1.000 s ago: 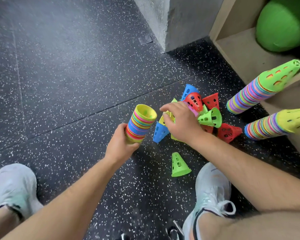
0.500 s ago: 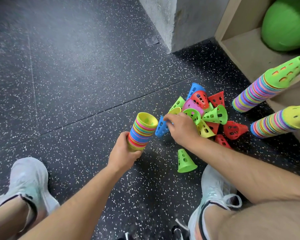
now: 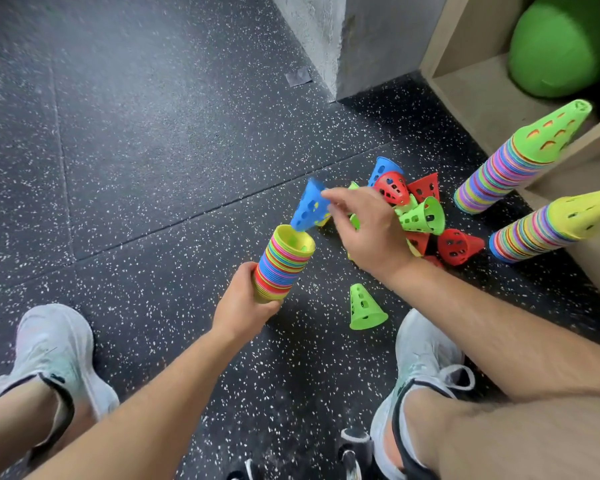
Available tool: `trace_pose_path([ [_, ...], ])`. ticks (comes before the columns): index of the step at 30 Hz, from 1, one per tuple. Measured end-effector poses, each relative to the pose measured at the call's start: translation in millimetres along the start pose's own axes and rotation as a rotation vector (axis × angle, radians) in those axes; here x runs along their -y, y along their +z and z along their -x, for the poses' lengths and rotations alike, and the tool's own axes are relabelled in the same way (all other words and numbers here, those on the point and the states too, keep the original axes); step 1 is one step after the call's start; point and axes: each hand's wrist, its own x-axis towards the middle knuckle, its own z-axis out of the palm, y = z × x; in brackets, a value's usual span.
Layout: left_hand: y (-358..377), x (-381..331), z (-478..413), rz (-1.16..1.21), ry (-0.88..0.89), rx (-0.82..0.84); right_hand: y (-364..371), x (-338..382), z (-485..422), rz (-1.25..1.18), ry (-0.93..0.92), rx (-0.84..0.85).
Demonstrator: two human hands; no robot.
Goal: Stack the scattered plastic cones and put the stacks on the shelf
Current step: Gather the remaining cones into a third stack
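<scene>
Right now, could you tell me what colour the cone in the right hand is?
Blue, with holes; the blue cone shows best in the head view.

Three multicoloured stacks of nested plastic cones are in view: one held upside down in the near middle (image 3: pixel 283 263), and two standing on the speckled floor at the right, the farther topped by a green cone (image 3: pixel 513 161), the nearer by a yellow one (image 3: pixel 551 226).

Loose perforated plastic cones:
- Blue: two, one lifted above the held stack (image 3: pixel 309 209) and one at the far side of the pile (image 3: pixel 381 168).
- Red: at least four in the pile, partly hidden.
- Green: one standing alone, near (image 3: pixel 362 308), one lying in the pile (image 3: pixel 423 216); others are hidden behind a hand.

One green ball (image 3: pixel 561 43) sits on the wooden shelf (image 3: pixel 471 88). Two pale trainers, two bare hands.
</scene>
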Motion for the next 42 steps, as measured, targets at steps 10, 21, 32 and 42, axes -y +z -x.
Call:
trace_pose_path([
  [10, 3, -1, 13, -0.009, 0.006, 0.034, -31, -24, 74, -0.036, 0.021, 0.477],
  [21, 20, 0, 38, -0.051, 0.056, 0.099, -40, -38, 141, 0.131, 0.065, 0.799],
  [32, 21, 3, 44, -0.051, 0.043, 0.095, -33, -37, 115, 0.123, 0.200, 0.471],
  [42, 9, -1, 29, 0.017, 0.022, 0.024, -19, 5, 27, -0.081, 0.282, 0.428],
])
